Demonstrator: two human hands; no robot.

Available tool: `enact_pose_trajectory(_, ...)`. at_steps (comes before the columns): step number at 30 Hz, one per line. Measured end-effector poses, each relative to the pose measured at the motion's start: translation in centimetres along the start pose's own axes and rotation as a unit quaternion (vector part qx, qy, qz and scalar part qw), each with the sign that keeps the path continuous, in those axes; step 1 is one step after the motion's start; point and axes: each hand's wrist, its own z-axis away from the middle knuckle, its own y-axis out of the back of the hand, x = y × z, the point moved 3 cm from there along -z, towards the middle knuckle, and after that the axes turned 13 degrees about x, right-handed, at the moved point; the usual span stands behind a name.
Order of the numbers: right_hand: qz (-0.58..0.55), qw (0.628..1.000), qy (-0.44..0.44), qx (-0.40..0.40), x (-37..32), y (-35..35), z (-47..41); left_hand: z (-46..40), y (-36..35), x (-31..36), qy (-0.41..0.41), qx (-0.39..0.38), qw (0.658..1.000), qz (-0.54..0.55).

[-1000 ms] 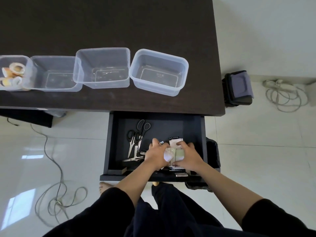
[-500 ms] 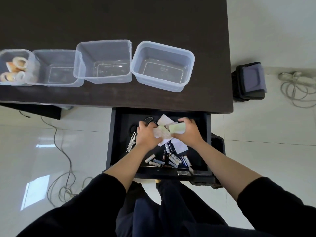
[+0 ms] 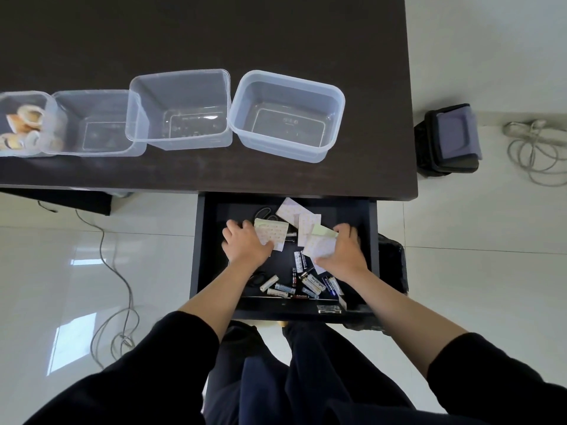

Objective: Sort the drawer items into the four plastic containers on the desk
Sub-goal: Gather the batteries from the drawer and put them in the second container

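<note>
The open black drawer under the dark desk holds white paper packets, several batteries and partly hidden scissors. My left hand grips a patterned white packet. My right hand grips another packet. More packets lie loose between and behind my hands. Four clear plastic containers stand in a row on the desk: the far left container holds tape rolls, the second container, third container and right container hold nothing.
A black bag with a purple top sits on the white floor right of the desk, beside a coiled cable. Another cable loops on the floor to the left. My dark-trousered legs are below the drawer.
My hands have moved apart, each keeping hold of packets, and shifted toward the drawer's back. The batteries at the drawer front have come into view.
</note>
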Motion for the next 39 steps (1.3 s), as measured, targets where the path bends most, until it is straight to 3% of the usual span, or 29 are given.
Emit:
enact_pose_trajectory(9, 0.065, 0.994, 0.031, 0.086, -0.2, -0.1, 1.9, 0.3, 0.2, -1.9, 0.069, 0.056, 0.996, -0.006)
enact_pose_trajectory(12, 0.128, 0.972, 0.146, 0.132, -0.5, -0.2, 2.6, 1.0, 0.5, -1.0, 0.002, 0.114, 0.993, 0.006)
enact_pose_trajectory(15, 0.168, 0.952, 0.248, 0.065, -0.5, -1.3, 3.3, 1.6, -0.1, 0.9, -0.142, 0.090, 0.983, 0.075)
enact_pose_trajectory(18, 0.203, 0.962, 0.183, 0.020, 0.1, -1.4, 3.3, 2.5, -1.3, 3.0, -0.248, 0.010, 0.963, 0.105)
enact_pose_trajectory(22, 0.168, 0.982, 0.084, 0.033, 0.7, -0.9, 2.8, 2.5, -2.3, 4.5, -0.274, -0.004, 0.961, 0.027)
enact_pose_trajectory(30, 0.092, 0.993, 0.044, 0.053, 0.6, -1.4, 2.2, -0.9, -2.4, 8.3, -0.400, -0.091, 0.906, -0.106)
enact_pose_trajectory(39, 0.080, 0.995, -0.011, 0.061, -0.1, -2.5, 2.3, -2.1, -1.3, 8.1, -0.359, -0.033, 0.923, -0.136)
